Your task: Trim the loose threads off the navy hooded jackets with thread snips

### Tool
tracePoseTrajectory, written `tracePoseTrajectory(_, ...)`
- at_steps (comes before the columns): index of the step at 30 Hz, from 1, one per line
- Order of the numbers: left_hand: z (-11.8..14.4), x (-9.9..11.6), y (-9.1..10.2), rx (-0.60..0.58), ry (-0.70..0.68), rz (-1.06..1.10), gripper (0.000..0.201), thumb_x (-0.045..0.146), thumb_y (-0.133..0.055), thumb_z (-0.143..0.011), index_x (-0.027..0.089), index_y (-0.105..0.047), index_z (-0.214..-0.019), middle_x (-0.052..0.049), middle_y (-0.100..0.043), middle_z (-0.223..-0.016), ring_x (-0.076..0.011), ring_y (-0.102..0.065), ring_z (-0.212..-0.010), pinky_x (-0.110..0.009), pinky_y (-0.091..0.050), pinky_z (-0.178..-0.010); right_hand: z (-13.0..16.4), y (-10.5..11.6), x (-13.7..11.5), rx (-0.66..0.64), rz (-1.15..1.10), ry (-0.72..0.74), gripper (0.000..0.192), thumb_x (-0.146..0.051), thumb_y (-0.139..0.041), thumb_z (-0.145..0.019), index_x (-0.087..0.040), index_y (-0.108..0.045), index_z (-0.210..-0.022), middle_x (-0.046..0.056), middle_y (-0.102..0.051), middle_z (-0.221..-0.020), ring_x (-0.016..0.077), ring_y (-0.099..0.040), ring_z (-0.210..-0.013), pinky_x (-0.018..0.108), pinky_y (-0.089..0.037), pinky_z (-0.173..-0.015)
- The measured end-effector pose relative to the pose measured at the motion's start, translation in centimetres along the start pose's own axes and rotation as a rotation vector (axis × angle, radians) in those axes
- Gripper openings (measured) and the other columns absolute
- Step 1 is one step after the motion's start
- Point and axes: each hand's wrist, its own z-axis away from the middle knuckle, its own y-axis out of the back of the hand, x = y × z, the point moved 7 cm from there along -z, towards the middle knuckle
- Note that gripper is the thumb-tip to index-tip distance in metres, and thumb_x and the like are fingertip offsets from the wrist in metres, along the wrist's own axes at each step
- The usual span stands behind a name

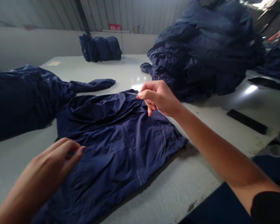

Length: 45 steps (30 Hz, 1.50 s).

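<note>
Head: jacket [116, 137] beneath right grip [157, 98].

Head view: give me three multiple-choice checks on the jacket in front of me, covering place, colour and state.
1. Where is the big heap of garments?
A. far right of the table
B. on the floor to the left
C. under the jacket

2. What colour is the jacket?
A. red
B. navy blue
C. white

3. How is the jacket's front zipper?
A. wide open
B. missing
C. closed

Answers:
1. A, since the heap rises on the table beyond the right hand.
2. B, the same dark blue as the piles around it.
3. C, the two front panels meet along the zipper line; the left hand rests on the fabric, and the right hand pinches a thin metal tool.
</note>
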Motion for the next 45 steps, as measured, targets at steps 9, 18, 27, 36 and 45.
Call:
tracePoseTrajectory(9,0.3,20.8,-5.4,0.006,-0.639,0.021,0.056,0.028,-0.056,-0.103,0.027,-0.050,-0.159,-0.016,-0.058,-0.158,-0.0372,-0.059,-0.140,-0.062,-0.055,-0.110,7.4,10.2,11.9,0.457,-0.023,-0.210,0.023,-0.040,-0.073,-0.076,-0.021,-0.062,-0.070,-0.009,-0.047,-0.042,0.0109,-0.048,-0.040,0.033,-0.065,-0.065)
tracePoseTrajectory(18,3.5,22.7,-3.2,0.048,-0.773,-0.163,0.055,0.025,-0.053,-0.096,0.028,-0.063,-0.149,-0.012,-0.067,-0.149,-0.0360,-0.061,-0.134,-0.057,-0.057,-0.102,7.2,12.5,11.0,0.528,-0.094,-0.210,0.023,-0.041,-0.072,-0.076,-0.020,-0.064,-0.073,-0.009,-0.045,-0.046,0.0154,-0.064,-0.051,0.028,-0.061,-0.063)
tracePoseTrajectory(27,-1.0,29.9,-4.5,0.008,-0.845,0.078,0.037,0.020,-0.054,-0.103,0.018,-0.067,-0.137,-0.015,-0.072,-0.138,-0.0325,-0.069,-0.118,-0.049,-0.064,-0.094,7.0,11.4,10.4,0.394,-0.017,-0.123,0.040,-0.054,-0.078,-0.085,-0.021,-0.061,-0.071,-0.005,-0.053,-0.056,0.0134,-0.064,-0.053,0.024,-0.053,-0.056)
tracePoseTrajectory(36,-1.1,30.5,-6.2,-0.065,-0.752,0.198,0.018,0.019,-0.058,-0.101,0.017,-0.069,-0.116,-0.018,-0.068,-0.139,-0.0359,-0.064,-0.124,-0.055,-0.062,-0.098,7.3,9.9,8.3,0.288,0.076,-0.068,0.047,-0.062,-0.069,-0.095,-0.021,-0.057,-0.075,-0.005,-0.055,-0.058,0.0131,-0.065,-0.055,0.023,-0.052,-0.057)
tracePoseTrajectory(45,-3.5,31.6,-6.9,-0.137,-0.829,0.280,0.022,0.011,-0.056,-0.102,0.016,-0.072,-0.116,-0.015,-0.073,-0.120,-0.0263,-0.071,-0.098,-0.044,-0.067,-0.081,7.6,9.5,7.7,0.258,0.118,-0.073,0.037,-0.045,-0.073,-0.094,-0.021,-0.056,-0.071,-0.004,-0.056,-0.055,0.0143,-0.063,-0.053,0.025,-0.049,-0.054)
